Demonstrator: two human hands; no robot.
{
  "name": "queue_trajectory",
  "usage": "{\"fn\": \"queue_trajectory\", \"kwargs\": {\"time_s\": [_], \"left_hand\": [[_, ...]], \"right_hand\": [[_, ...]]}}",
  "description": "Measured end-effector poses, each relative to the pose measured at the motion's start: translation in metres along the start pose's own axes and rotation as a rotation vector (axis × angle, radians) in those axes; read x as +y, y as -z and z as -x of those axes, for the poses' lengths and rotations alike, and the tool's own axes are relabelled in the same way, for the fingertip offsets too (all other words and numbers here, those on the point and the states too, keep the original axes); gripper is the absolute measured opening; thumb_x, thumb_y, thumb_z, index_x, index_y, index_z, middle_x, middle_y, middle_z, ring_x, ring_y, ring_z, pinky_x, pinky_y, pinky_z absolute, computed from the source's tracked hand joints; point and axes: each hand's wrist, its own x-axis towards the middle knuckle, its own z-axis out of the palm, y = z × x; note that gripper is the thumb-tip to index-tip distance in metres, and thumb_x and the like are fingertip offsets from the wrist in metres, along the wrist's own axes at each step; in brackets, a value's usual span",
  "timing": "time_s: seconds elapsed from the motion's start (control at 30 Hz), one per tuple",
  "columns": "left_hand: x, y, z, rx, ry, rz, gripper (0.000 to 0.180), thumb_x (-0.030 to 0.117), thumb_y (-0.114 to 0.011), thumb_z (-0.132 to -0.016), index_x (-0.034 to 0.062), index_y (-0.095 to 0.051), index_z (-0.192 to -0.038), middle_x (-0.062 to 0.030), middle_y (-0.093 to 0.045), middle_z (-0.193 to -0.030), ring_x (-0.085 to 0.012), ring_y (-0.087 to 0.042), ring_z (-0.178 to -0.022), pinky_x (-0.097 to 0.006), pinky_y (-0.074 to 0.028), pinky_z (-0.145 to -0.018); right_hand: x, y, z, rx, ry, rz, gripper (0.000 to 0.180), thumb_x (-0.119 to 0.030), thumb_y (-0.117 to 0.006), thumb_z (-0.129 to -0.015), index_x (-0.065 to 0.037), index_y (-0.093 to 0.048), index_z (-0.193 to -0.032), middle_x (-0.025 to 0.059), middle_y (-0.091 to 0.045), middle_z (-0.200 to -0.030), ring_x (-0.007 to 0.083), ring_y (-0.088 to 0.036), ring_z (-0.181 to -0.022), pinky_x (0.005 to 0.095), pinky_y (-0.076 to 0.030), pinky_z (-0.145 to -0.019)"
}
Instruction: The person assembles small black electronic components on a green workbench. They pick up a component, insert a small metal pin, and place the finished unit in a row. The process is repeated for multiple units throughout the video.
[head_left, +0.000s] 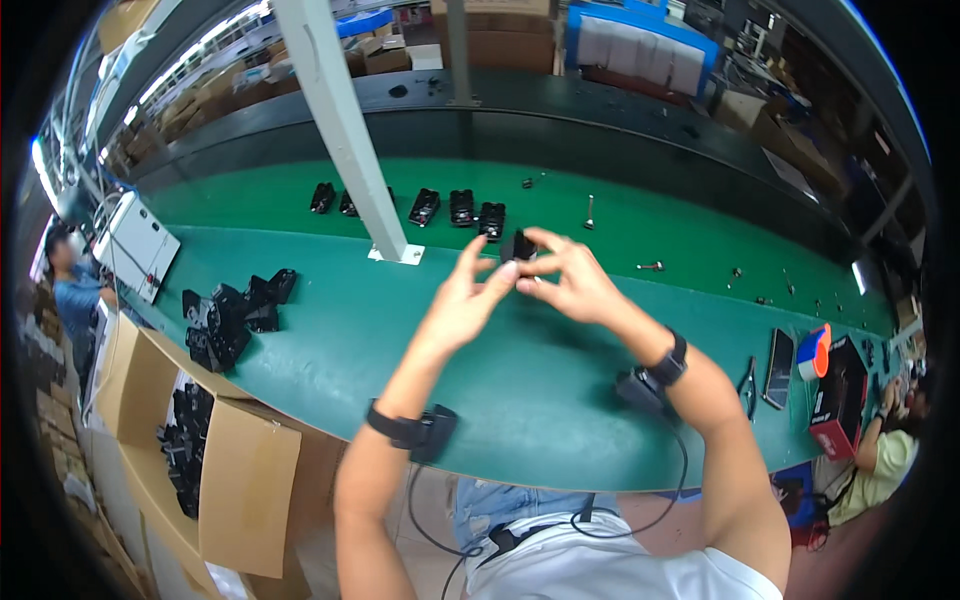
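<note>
Black part [516, 248] held — left hand [468, 300], right hand [578, 285], above green bench [530, 400]

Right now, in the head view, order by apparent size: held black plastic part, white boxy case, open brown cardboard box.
1. Open brown cardboard box
2. White boxy case
3. Held black plastic part, partly hidden

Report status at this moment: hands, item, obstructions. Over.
Right hand pinching black part. Left hand right at it, grip unclear. Part held above green table. White post to the left, apart from both hands.
</note>
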Motion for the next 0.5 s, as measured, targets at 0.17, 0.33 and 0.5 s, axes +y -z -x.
{"fn": "queue_trajectory", "kwargs": {"time_s": [0.17, 0.33, 0.5], "left_hand": [[-0.026, 0.138, -0.013, 0.268, -0.121, -0.816, 0.065, 0.040, -0.071, -0.085, -0.0011, -0.053, -0.132, -0.0219, -0.058, -0.128, -0.0356, -0.055, -0.120, -0.043, -0.043, -0.103], [-0.063, 0.236, -0.002, 0.468, 0.508, -1.373, 0.082, 0.044, -0.073, -0.080, 0.0116, -0.038, -0.147, -0.0241, -0.039, -0.146, -0.0454, -0.031, -0.137, -0.056, -0.030, -0.111], [-0.090, 0.266, 0.028, 0.607, 0.464, -1.550, 0.072, 0.035, -0.074, -0.079, 0.0066, -0.045, -0.139, -0.0228, -0.041, -0.144, -0.0401, -0.032, -0.139, -0.053, -0.031, -0.109]], "right_hand": [[0.072, 0.018, -0.034, -0.042, -0.131, 0.402, 0.028, -0.019, -0.077, -0.077, -0.009, -0.077, -0.103, 0.0189, -0.052, -0.140, 0.0373, -0.051, -0.124, 0.0453, -0.042, -0.106], [0.105, -0.009, -0.063, -0.202, -0.094, 0.531, 0.032, -0.028, -0.079, -0.075, -0.011, -0.077, -0.103, 0.0147, -0.053, -0.140, 0.0355, -0.049, -0.127, 0.0464, -0.039, -0.108], [0.107, 0.004, -0.074, -0.251, 0.029, 0.348, 0.041, -0.038, -0.078, -0.077, -0.010, -0.075, -0.108, 0.0188, -0.052, -0.141, 0.0369, -0.046, -0.131, 0.0474, -0.038, -0.109]]}}
